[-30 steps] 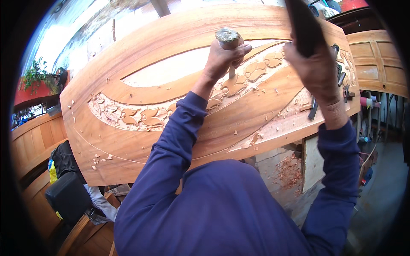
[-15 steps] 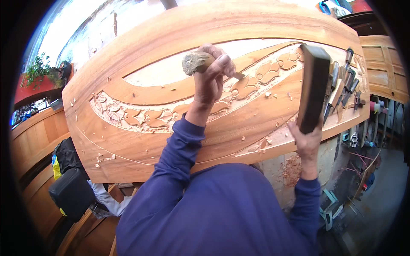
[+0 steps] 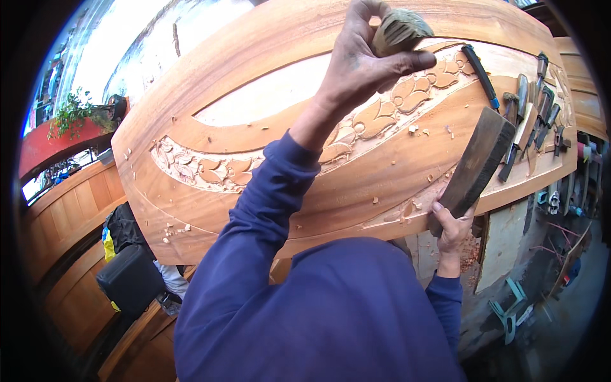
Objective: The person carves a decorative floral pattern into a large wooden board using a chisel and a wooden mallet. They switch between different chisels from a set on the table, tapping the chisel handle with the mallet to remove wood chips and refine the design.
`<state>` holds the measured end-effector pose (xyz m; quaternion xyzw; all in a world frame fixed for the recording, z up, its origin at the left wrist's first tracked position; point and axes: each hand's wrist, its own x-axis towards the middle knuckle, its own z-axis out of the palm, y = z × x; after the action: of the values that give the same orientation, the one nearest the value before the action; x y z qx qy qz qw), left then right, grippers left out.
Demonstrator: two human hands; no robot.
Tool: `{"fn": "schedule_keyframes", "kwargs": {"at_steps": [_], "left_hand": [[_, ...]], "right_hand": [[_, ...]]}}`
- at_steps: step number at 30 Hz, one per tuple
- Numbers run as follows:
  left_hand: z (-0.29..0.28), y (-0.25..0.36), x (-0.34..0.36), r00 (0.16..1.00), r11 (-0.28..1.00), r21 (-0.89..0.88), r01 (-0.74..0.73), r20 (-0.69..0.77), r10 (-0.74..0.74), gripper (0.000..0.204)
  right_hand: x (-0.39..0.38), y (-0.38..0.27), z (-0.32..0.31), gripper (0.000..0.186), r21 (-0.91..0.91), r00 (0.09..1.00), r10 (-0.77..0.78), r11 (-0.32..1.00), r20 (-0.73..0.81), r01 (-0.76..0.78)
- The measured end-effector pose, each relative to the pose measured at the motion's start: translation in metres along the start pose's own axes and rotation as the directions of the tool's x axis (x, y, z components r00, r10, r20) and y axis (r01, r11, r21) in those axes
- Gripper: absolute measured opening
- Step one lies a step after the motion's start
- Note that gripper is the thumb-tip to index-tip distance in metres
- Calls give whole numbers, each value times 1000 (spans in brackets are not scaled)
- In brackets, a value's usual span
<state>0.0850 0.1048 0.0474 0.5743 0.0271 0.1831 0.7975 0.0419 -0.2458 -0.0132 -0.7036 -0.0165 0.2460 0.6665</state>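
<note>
"Grip?"
"From my feed, left hand (image 3: 358, 67) clasped around a frayed-handled chisel (image 3: 401, 32) — right hand (image 3: 453, 230) around a dark wooden block (image 3: 476, 162)."
"Where?"
"Chisel above the carved panel (image 3: 356, 188) — block across its near edge."

Strong daylight, brightest toward upper left; glare there washed to white. Carved panel (image 3: 382, 169) well lit, shadows soft, relief legible. Floor (image 3: 557, 331) at lower right dim, bluish, details soft. Fisheye bows the panel's edges; black vignette in corners, blue fringe along left rim.
</note>
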Motion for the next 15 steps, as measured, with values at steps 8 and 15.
{"fn": "schedule_keyframes", "kwargs": {"at_steps": [8, 15], "left_hand": [[5, -30, 2, 996, 991, -125, -39, 71, 48, 36], [6, -32, 0, 997, 994, -106, -36, 68, 43, 37]], "right_hand": [[1, 4, -3, 53, -19, 1000, -15, 1000, -1, 15], [2, 9, -8, 54, -28, 1000, -8, 1000, -2, 8]]}}
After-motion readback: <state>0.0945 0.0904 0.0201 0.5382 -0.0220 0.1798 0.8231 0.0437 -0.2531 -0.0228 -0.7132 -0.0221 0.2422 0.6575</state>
